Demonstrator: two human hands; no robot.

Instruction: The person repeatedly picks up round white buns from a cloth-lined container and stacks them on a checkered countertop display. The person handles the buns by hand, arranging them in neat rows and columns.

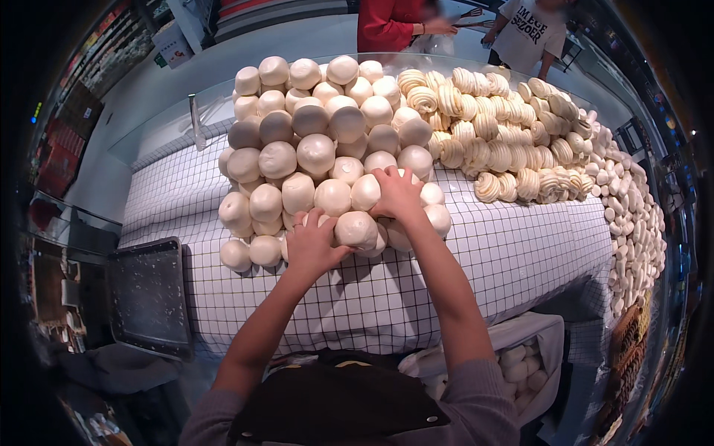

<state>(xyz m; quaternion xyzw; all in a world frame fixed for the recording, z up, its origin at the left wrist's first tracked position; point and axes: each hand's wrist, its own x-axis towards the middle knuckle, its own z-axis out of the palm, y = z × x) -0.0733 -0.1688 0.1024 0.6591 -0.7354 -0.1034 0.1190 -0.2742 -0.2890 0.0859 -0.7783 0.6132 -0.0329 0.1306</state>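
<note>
Checked cloth (pixel 520 245) bears buns (pixel 315 153); left hand (pixel 315 248) and right hand (pixel 399 196) touch some, fingers spread, grip unclear from here. Likely soft, easily dented: cup sides.

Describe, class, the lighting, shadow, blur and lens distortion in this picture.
All in the head view: black fills the corners; the glass screen looks bowed; light brightens the rolls, while a middle band of buns looks greyer; shadow darkens the cloth below the buns; the face of the person in red is blurred.
</note>
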